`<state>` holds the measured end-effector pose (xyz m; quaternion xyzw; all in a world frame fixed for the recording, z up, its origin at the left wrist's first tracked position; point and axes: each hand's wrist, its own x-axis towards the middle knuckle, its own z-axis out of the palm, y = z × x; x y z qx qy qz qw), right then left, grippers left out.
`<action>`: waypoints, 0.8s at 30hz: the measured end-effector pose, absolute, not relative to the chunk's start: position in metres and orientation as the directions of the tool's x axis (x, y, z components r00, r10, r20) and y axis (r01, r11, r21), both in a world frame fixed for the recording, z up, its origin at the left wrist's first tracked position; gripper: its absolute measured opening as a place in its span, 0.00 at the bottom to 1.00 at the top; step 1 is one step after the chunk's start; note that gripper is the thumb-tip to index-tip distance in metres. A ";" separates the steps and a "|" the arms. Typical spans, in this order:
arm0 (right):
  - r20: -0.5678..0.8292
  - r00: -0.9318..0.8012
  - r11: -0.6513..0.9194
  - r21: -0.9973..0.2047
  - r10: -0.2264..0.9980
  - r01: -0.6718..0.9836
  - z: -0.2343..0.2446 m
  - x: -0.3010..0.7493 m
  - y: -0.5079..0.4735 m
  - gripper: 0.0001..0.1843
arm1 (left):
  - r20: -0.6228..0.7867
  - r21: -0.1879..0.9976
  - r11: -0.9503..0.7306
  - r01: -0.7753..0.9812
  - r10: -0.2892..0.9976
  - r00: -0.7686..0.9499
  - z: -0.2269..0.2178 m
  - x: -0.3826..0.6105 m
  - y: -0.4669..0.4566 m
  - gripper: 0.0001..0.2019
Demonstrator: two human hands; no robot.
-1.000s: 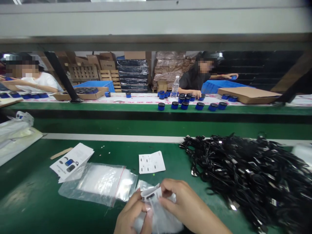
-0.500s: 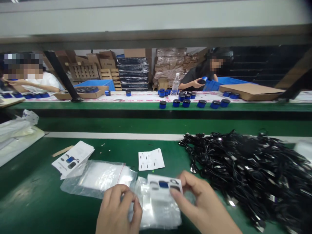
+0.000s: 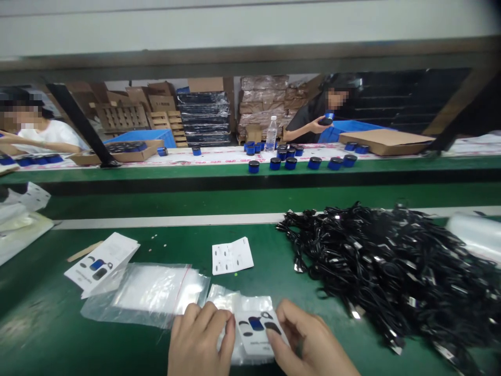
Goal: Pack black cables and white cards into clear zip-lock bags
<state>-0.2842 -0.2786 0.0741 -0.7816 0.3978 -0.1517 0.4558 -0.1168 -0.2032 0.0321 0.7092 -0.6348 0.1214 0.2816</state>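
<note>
At the bottom of the view my left hand (image 3: 201,342) and my right hand (image 3: 307,342) both press on a small clear plastic bag (image 3: 242,305) lying on the green bench (image 3: 47,324). Inside the bag sits a white printed card (image 3: 256,331) with a blue and black picture. My left fingers are closed on the bag's left edge. My right fingers pinch the card's right side through the plastic.
A big heap of black cables (image 3: 391,261) fills the right. Empty clear bags (image 3: 148,292), a stack of printed cards (image 3: 102,258), a sticker sheet (image 3: 231,256) and a wooden stick (image 3: 84,251) lie left. Across the belt, blue jars (image 3: 297,162), a water bottle (image 3: 271,137) and two other people.
The card has gone from above the bag down into it, and both hands have dropped towards the bench. The camera has shifted slightly right.
</note>
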 end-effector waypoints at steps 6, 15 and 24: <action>-0.130 0.612 -0.237 -0.844 -0.780 -0.482 0.074 -0.287 -0.277 0.11 | 0.638 0.126 -0.075 -0.989 -0.757 0.139 0.039 -0.123 -0.205 0.07; -0.057 0.646 -0.253 -0.891 -0.761 -0.377 0.082 -0.265 -0.272 0.10 | 0.628 0.043 0.014 -0.999 -0.778 0.016 0.060 -0.094 -0.195 0.04; -0.094 0.589 -0.275 -0.818 -0.803 -0.505 0.043 -0.278 -0.286 0.09 | 0.275 0.524 -0.034 -0.851 -0.939 0.206 0.001 -0.119 -0.209 0.09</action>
